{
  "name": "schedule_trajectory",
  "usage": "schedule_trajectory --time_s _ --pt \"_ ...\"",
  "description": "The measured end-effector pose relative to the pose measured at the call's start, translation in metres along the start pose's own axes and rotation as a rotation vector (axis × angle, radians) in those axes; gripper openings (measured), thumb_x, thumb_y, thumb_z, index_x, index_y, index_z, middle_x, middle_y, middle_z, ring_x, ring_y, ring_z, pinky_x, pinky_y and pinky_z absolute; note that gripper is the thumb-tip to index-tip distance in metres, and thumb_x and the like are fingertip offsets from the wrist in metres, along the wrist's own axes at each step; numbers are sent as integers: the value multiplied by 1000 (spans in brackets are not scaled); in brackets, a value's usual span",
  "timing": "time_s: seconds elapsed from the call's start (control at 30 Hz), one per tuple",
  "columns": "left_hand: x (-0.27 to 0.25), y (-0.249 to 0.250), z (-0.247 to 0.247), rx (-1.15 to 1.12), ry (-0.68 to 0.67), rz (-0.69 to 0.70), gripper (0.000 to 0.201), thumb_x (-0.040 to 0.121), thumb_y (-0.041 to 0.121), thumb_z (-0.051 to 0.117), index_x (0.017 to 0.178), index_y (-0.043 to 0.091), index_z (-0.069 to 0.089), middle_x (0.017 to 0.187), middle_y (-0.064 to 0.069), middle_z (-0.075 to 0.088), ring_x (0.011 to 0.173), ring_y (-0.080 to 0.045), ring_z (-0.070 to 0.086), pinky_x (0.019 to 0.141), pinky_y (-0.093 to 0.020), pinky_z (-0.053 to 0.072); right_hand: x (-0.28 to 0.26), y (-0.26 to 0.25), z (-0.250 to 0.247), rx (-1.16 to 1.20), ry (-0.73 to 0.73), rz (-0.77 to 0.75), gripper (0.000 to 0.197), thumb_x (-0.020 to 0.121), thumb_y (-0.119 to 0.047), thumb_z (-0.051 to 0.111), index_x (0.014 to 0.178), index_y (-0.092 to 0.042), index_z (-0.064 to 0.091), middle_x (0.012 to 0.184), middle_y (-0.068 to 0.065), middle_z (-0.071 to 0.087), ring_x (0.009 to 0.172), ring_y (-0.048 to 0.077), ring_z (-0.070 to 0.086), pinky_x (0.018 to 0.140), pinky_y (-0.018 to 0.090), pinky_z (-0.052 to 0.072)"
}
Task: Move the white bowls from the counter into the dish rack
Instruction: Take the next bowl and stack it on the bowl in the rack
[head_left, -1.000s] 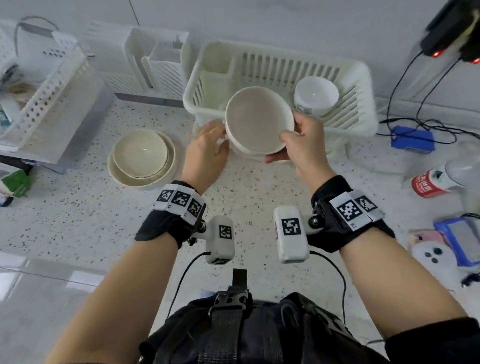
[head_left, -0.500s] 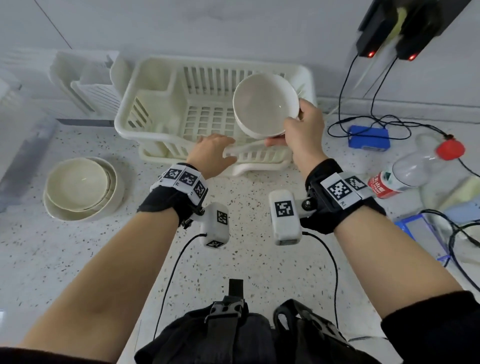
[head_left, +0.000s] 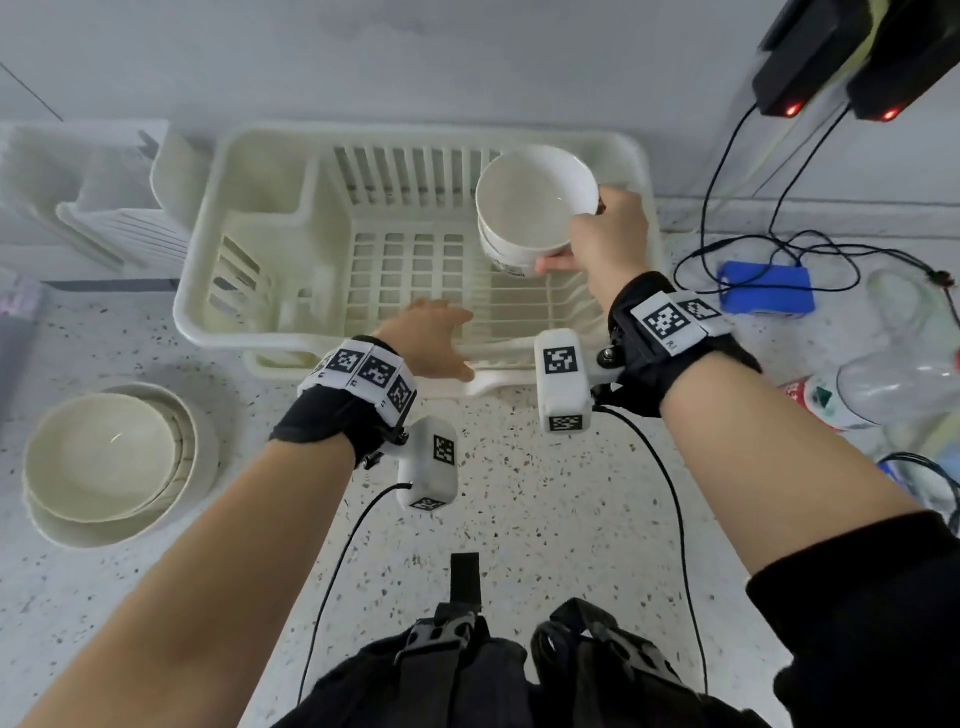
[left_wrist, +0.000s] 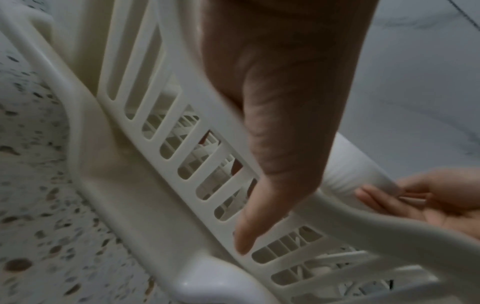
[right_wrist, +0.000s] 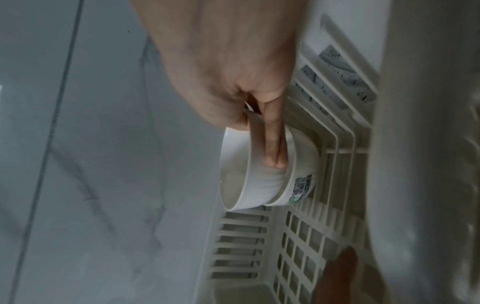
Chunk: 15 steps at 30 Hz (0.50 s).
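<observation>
The cream plastic dish rack (head_left: 415, 136) stands at the back of the speckled counter. My right hand (head_left: 608, 234) pinches the rim of a white bowl (head_left: 535, 197), thumb inside and fingers outside. That bowl is tilted and nested in a second white bowl (head_left: 506, 260) with a sticker, which stands on edge at the rack's right side. The right wrist view shows the held bowl (right_wrist: 259, 185) against the labelled bowl (right_wrist: 301, 174). My left hand (head_left: 431, 332) grips the rack's front wall (left_wrist: 182, 82), thumb outside, fingers inside. A stack of white bowls (head_left: 104, 457) sits on the counter at left.
A drip tray (head_left: 493, 382) juts out under the rack's front. Another white rack (head_left: 104, 197) stands at the back left. At right lie a blue box (head_left: 763, 286) with black cables and a clear plastic bottle (head_left: 883, 384). Black chargers (head_left: 831, 52) hang on the wall.
My right hand carried the bowl from in front of the rack into its right side, onto the bowl there. My left hand let go of the bowl and took the rack's front wall.
</observation>
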<state>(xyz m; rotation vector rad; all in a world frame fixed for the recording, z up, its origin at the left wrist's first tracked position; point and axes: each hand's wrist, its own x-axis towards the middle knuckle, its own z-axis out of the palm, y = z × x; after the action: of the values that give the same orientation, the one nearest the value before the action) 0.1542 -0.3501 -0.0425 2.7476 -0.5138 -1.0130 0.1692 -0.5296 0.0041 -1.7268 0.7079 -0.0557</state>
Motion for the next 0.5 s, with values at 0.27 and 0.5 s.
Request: schedule_trajectory --time_s 0.27,0.5 --pt "3 -3 -2 -77 -63 17 77 73 35 71 140 30 33 153 2 30 138 -21 32 112 -43 30 23 9 9 -68 -8 18 46 82 11 31 120 -2 54 109 9 51 50 27 62 58 45 62" --pt "1 -1 -3 -91 -31 22 73 73 32 70 138 30 36 150 1 35 133 -21 39 109 -43 35 27 12 14 -101 14 -13 45 82 11 33 121 -1 53 109 10 51 59 27 61 64 47 61"
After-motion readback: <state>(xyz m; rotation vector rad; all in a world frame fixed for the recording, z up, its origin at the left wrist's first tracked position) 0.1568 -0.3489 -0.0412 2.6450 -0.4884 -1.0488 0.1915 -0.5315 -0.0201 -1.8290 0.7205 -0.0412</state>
